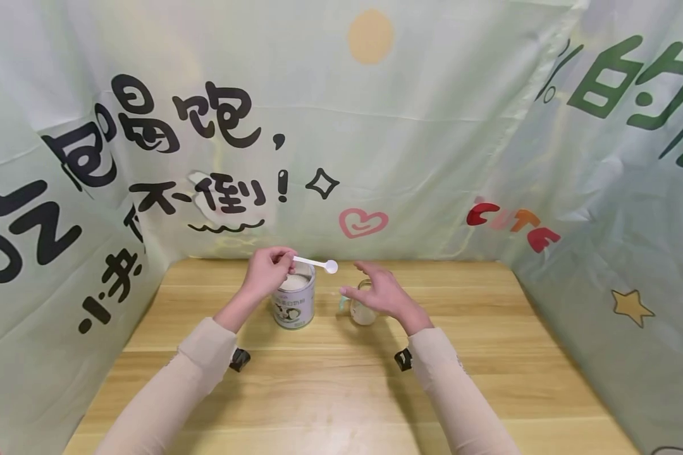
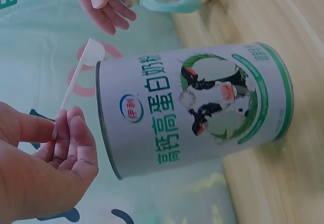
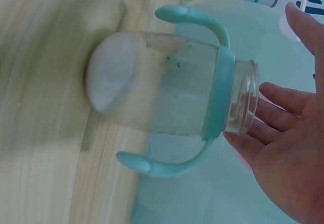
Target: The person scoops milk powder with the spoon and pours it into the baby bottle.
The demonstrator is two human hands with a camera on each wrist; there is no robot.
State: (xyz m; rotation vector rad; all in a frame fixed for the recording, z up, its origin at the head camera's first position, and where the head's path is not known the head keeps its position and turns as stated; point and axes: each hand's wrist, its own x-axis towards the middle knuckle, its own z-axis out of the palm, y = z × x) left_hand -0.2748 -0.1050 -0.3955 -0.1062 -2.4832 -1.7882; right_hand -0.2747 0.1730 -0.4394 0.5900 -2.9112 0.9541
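Note:
My left hand [image 1: 266, 273] pinches the handle end of a small white scoop [image 1: 313, 261] between thumb and fingers. The scoop's bowl points right, level with the top of the milk powder can [image 2: 192, 102], past its rim. Pale powder shows inside the upright can, which has a cow picture on its front. To its right stands a clear baby bottle [image 3: 177, 89] without a lid, with a mint-green collar and two side handles. Whitish contents lie in its lower part. Beside the bottle's open neck is my right hand [image 3: 288, 138], its fingers spread and relaxed, holding nothing.
Can and bottle stand apart near the back of a wooden table [image 1: 330, 392]. Close behind and along both sides hangs a pale green printed cloth [image 1: 432, 158]. Black wrist mounts show under the left sleeve [image 1: 239, 359] and right sleeve [image 1: 403, 359].

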